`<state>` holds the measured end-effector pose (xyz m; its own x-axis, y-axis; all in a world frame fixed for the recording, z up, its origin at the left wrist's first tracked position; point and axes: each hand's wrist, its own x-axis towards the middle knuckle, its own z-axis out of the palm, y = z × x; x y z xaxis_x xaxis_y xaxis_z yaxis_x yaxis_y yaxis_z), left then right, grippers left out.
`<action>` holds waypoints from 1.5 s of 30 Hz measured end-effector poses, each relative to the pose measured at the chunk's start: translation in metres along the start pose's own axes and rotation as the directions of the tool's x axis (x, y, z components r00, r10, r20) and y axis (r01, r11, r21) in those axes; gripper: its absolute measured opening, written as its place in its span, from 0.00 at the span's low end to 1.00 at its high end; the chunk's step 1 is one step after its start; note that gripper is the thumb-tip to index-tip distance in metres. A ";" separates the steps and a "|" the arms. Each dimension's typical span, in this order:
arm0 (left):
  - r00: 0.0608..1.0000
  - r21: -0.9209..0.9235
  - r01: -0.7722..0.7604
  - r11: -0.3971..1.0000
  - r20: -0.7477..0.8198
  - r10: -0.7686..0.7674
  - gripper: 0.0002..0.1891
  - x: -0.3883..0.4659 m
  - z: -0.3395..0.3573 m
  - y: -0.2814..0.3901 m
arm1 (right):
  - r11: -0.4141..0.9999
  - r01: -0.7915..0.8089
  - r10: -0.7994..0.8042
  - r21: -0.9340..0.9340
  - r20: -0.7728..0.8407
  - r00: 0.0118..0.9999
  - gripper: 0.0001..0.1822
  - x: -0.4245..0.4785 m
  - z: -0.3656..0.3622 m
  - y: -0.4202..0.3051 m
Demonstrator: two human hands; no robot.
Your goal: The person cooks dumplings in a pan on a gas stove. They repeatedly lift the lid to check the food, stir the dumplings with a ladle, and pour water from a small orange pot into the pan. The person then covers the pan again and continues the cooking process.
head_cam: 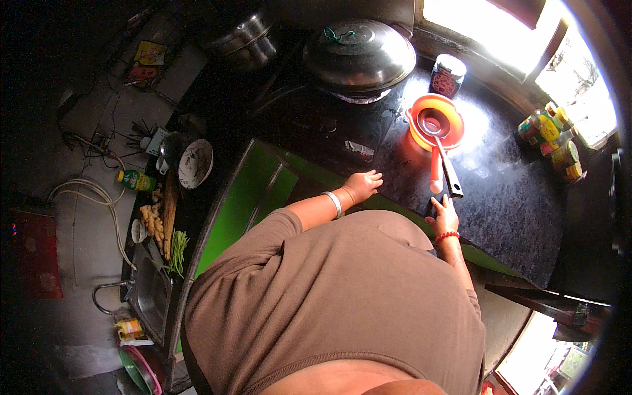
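My left hand (363, 186), with a silver bangle on the wrist, is held at the counter's front edge. Its fingers are extended and I see nothing in them. My right hand (445, 217), wearing a red bead bracelet, is at the same edge with fingers spread, just below the handle end of a ladle. That ladle (447, 170) has a metal bowl and a black-ended handle, and rests in an orange plastic water dipper (463, 133). The dipper's handle (436, 170) points toward me. Between my left hand and the stove lies a small crumpled wrapper (359, 150).
A lidded wok (363, 57) sits on the stove, with a steel pot (252, 42) left of it. A patterned canister (448, 76) stands behind the dipper. Several jars (553, 131) line the window side. Leftward are a bowl (195, 164), ginger (153, 222), green vegetables (178, 252) and a sink (152, 291).
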<state>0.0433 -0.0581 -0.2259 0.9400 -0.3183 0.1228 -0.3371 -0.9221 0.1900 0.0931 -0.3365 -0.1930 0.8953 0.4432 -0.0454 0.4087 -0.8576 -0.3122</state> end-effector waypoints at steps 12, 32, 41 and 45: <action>1.000 0.002 -0.015 1.000 -0.024 0.015 0.17 -0.001 0.002 -0.001 | 1.000 0.004 -0.004 0.012 -0.007 1.000 0.32 -0.001 -0.001 0.000; 1.000 -0.003 -0.003 1.000 -0.003 0.003 0.17 -0.001 0.006 -0.003 | 1.000 0.003 -0.003 0.002 -0.008 1.000 0.33 0.000 0.001 0.001; 0.995 -0.314 -0.024 0.949 -0.099 -0.008 0.09 0.033 -0.055 -0.021 | 0.999 -0.034 0.031 0.035 0.083 0.996 0.35 0.001 -0.008 -0.002; 0.780 -0.093 -0.146 0.985 -0.623 0.057 0.05 0.091 -0.158 -0.066 | 0.994 -0.077 0.070 0.071 0.094 0.993 0.35 0.001 -0.007 -0.005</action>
<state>0.1424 0.0085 -0.0738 0.6814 -0.1635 0.7134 -0.4737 -0.8416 0.2596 0.0938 -0.3338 -0.1850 0.9010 0.4045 -0.1566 0.3248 -0.8684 -0.3746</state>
